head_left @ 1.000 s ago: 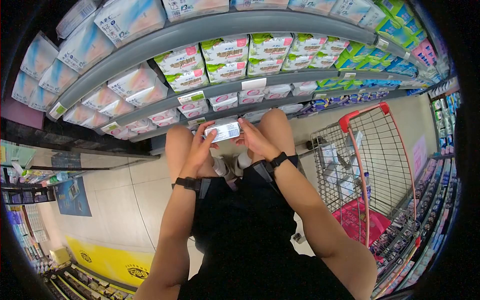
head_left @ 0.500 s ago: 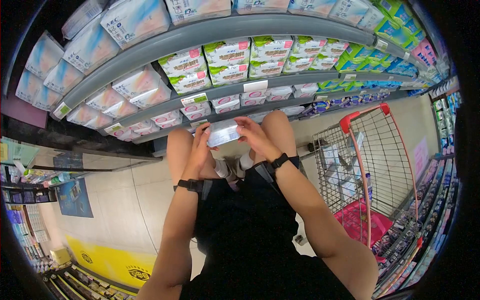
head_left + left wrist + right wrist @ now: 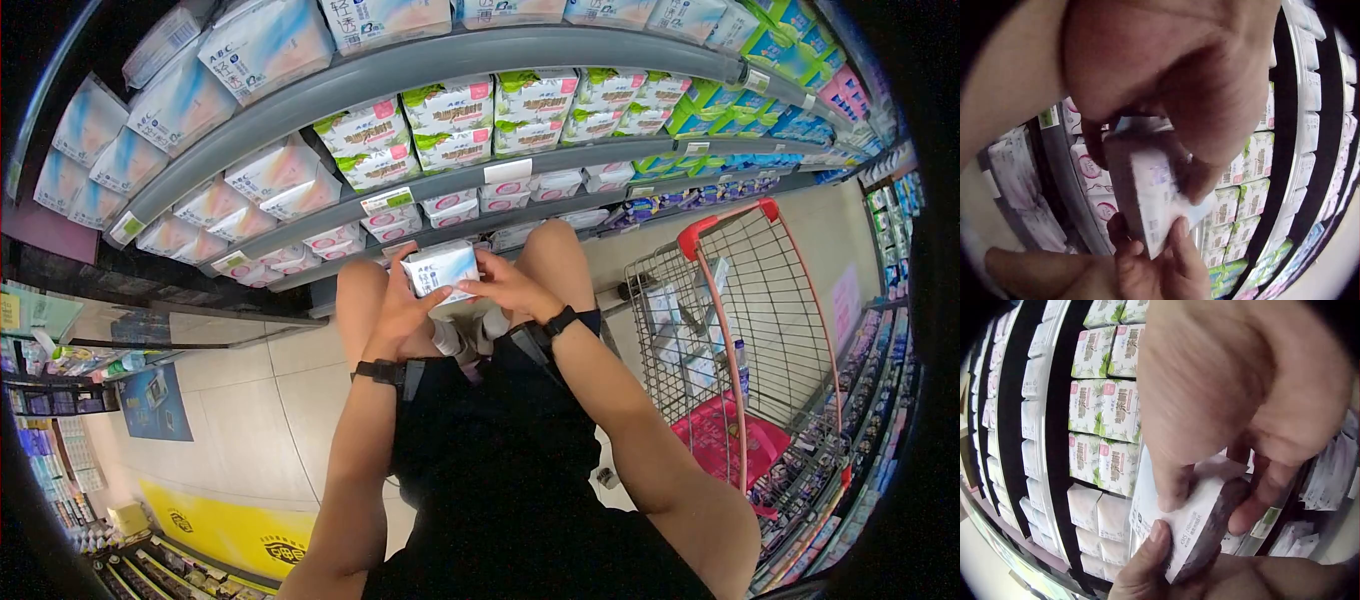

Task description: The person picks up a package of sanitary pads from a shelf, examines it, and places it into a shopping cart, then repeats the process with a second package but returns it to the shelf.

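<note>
Between both hands, over the person's knees, is a white and pale blue pack of sanitary pads (image 3: 443,266). Its printed front faces up in the head view. My left hand (image 3: 402,305) grips the left end, its thumb lying over the front. From the other end my right hand (image 3: 512,287) holds it, thumb across the lower edge. A narrow printed side of the pack (image 3: 1155,200) shows in the left wrist view, with fingers of both hands around it. In the right wrist view, both thumbs press on the pack (image 3: 1196,525).
Shelves (image 3: 440,180) of similar pad packs curve across the front, the green and white packs (image 3: 448,105) in the middle. At the right stands a wire shopping cart (image 3: 770,330) holding several packs and a pink bag (image 3: 725,440). Tiled floor (image 3: 240,400) lies left.
The pack has been turned over in the hands: its barcode side faced up earlier, and now the blue-striped front does. Both thumbs have come onto that face.
</note>
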Tool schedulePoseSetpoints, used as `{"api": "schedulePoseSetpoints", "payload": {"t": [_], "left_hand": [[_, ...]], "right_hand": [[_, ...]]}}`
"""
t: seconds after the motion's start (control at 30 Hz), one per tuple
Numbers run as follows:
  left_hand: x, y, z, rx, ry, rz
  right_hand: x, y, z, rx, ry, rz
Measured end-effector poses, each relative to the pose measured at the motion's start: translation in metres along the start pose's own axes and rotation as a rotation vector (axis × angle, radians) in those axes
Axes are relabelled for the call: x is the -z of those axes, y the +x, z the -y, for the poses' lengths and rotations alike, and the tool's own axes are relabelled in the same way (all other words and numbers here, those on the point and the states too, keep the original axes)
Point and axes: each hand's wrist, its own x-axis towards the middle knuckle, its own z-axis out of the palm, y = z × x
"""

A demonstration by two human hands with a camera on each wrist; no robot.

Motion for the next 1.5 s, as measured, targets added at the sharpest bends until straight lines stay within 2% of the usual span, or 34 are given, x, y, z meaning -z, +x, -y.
{"api": "schedulePoseSetpoints", "payload": {"t": [0.1, 0.2, 0.27, 0.4, 0.47, 0.5, 0.57, 0.67, 0.77, 0.87, 1.0, 1.1, 1.2, 1.4, 1.5], "left_hand": [[0.009, 0.001, 0.011, -0.017, 0.062, 0.1], [0.017, -0.005, 0.005, 0.256, -0.134, 0.17], [0.015, -0.002, 0.001, 0.329, -0.072, 0.213], [0.009, 0.002, 0.0, 0.422, 0.003, 0.254], [0.009, 0.005, 0.009, 0.201, 0.123, 0.204], [0.009, 0.006, 0.013, 0.09, 0.182, 0.179], [0.004, 0.004, 0.011, 0.016, 0.128, 0.082], [0.003, 0.004, 0.009, -0.086, 0.165, -0.004], [0.003, 0.005, 0.017, -0.191, 0.304, -0.038], [0.004, 0.003, 0.017, -0.245, 0.39, -0.022], [0.011, 0.007, 0.024, -0.309, 0.481, -0.124], [0.003, 0.004, 0.015, -0.113, 0.175, -0.108], [0.009, 0.008, 0.029, 0.001, 0.124, 0.079], [0.003, 0.0, 0.007, 0.008, 0.136, 0.097], [0.004, 0.002, 0.013, -0.035, 0.202, 0.09]], "right_hand": [[-0.004, -0.002, -0.001, 0.074, -0.109, -0.027], [0.001, 0.002, -0.012, 0.224, -0.184, 0.002], [0.003, 0.003, -0.006, 0.287, -0.269, 0.022], [0.003, 0.008, -0.014, 0.281, -0.236, -0.09], [-0.001, 0.004, -0.01, 0.271, -0.23, -0.188], [-0.001, 0.005, -0.01, 0.2, -0.036, -0.214], [0.003, 0.006, -0.01, 0.056, 0.355, -0.26], [0.012, 0.005, -0.003, -0.002, 0.607, -0.142], [0.01, 0.003, 0.002, -0.092, 0.457, -0.115], [0.002, 0.003, -0.003, -0.097, 0.133, -0.137], [0.002, 0.004, -0.01, 0.057, -0.003, -0.101], [0.006, 0.007, -0.015, 0.159, -0.034, -0.086], [0.009, 0.008, -0.019, 0.205, -0.012, -0.088], [0.007, 0.006, -0.012, 0.239, 0.0, -0.138], [0.006, 0.004, -0.004, 0.251, -0.032, -0.166]]}}
